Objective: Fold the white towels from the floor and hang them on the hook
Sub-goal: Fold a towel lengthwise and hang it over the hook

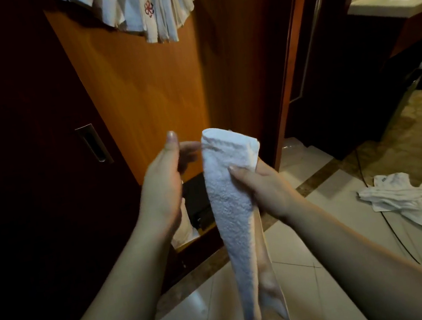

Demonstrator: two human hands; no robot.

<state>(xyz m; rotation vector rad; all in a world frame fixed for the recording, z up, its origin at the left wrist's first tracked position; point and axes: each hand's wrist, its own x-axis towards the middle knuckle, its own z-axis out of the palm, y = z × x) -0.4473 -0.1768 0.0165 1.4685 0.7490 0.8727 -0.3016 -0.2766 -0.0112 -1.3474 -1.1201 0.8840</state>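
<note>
The left hand (pixel 165 183) hovers just left of the folded white terry towel (pixel 235 211), its fingers (pixel 189 149) loosely spread near the towel's top edge; whether they touch it I cannot tell. The right hand (pixel 260 188) grips that towel, which hangs long and narrow below the fingers. Well above, a bunch of white towels with red flower marks (pixel 143 8) already hangs. Far right and below, crumpled white towels (pixel 415 200) still lie on the tiled floor (pixel 325 238), so hanging this one and folding those remain.

Folded towel (pixel 235 211) between both hands — hung towels (pixel 143 8) above, floor towels (pixel 413 202) right.
</note>
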